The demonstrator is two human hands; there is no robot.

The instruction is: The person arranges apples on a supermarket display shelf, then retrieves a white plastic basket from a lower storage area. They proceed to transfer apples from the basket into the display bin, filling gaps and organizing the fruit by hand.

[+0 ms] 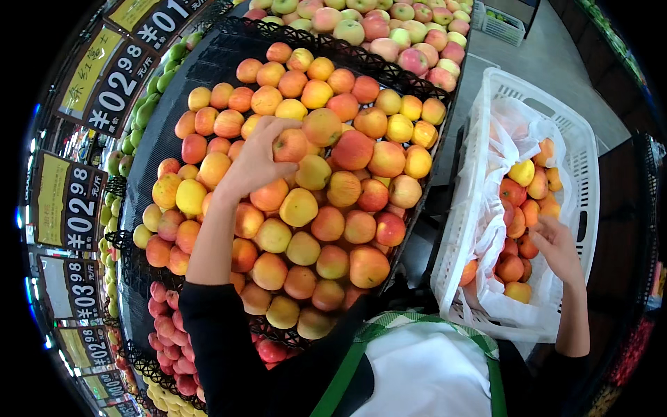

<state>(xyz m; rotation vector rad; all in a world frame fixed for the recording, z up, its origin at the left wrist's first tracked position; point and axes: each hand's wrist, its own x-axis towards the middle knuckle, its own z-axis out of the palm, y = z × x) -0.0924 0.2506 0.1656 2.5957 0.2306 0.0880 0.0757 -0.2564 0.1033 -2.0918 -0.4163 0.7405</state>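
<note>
My left hand (pixel 255 159) curls its fingers and thumb around a red-orange apple (pixel 289 146), over a display of red and yellow apples (pixel 298 207). At the right, my right hand (pixel 558 248) reaches into a white plastic crate (pixel 586 151). Its fingertips are at a red-orange apple (pixel 527 246) there, and whether they grip it is unclear. More apples lie in the crate, partly wrapped by a thin white plastic bag or liner (pixel 492 250).
A black mesh divider (pixel 333 39) separates the display from paler apples (pixel 350 31) beyond. Small red fruit (pixel 172 333) and green fruit (pixel 151 99) lie on neighbouring sections. Price signs (pixel 70 200) line the left. Another crate (pixel 503 28) stands on the grey floor.
</note>
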